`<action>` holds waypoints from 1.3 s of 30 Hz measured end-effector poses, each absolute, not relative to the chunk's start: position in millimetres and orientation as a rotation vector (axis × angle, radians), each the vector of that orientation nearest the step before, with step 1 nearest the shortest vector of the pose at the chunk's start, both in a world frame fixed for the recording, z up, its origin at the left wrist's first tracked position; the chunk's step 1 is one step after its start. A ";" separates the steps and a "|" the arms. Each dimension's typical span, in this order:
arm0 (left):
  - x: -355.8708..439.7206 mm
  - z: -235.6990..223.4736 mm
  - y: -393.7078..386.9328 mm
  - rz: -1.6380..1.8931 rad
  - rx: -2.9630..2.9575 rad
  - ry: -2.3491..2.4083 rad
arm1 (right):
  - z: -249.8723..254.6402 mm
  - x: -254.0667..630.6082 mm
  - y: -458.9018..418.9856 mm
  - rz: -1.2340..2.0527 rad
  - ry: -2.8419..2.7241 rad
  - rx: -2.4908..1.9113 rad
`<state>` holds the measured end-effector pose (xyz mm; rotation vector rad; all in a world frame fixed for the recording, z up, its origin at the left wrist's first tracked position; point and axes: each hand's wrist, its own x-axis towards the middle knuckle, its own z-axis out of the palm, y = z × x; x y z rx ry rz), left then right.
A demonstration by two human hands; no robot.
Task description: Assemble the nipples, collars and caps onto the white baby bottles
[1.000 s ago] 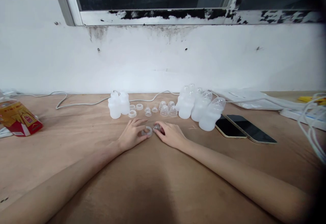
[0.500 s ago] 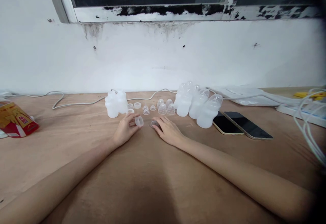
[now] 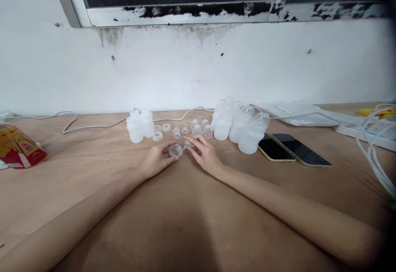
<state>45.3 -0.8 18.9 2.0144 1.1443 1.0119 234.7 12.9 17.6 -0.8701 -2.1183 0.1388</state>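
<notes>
My left hand (image 3: 158, 159) is closed on a translucent bottle collar ring (image 3: 175, 151), its round opening tilted toward me. Just to the right, my right hand (image 3: 204, 152) pinches a clear bottle nipple (image 3: 188, 144) between thumb and fingers, close beside the ring. Beyond my hands lie several loose collar rings (image 3: 157, 136) and a few clear nipples (image 3: 176, 134). Several clear dome caps (image 3: 196, 130) stand behind my right hand. White bottles without tops (image 3: 135, 128) stand at the left, and several capped baby bottles (image 3: 251, 136) stand at the right.
Two phones (image 3: 301, 150) lie on the wooden table (image 3: 148, 230) right of the bottles. A red and yellow carton (image 3: 23, 146) is at the far left. A grey cable (image 3: 93, 127) runs along the wall. Plastic bags (image 3: 297, 115) and a white power strip (image 3: 361, 136) are at the right.
My left hand has turned the collar ring toward me and moved slightly right. My right hand has lifted the nipple from near the table and brought it beside the ring.
</notes>
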 end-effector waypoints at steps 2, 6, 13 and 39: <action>53.4 21.0 -4.4 0.997 1.996 1.089 | 15.6 234.4 12.8 0.081 -2.126 -0.791; 61.3 20.1 -8.5 0.991 1.930 0.999 | 12.5 233.0 13.9 0.041 -2.252 -0.610; 55.6 10.8 -0.9 1.058 1.812 0.968 | 19.6 230.9 8.4 0.124 -2.366 -0.539; 60.1 24.9 -12.1 0.998 2.103 1.285 | 20.2 222.5 9.2 0.764 -2.035 -0.994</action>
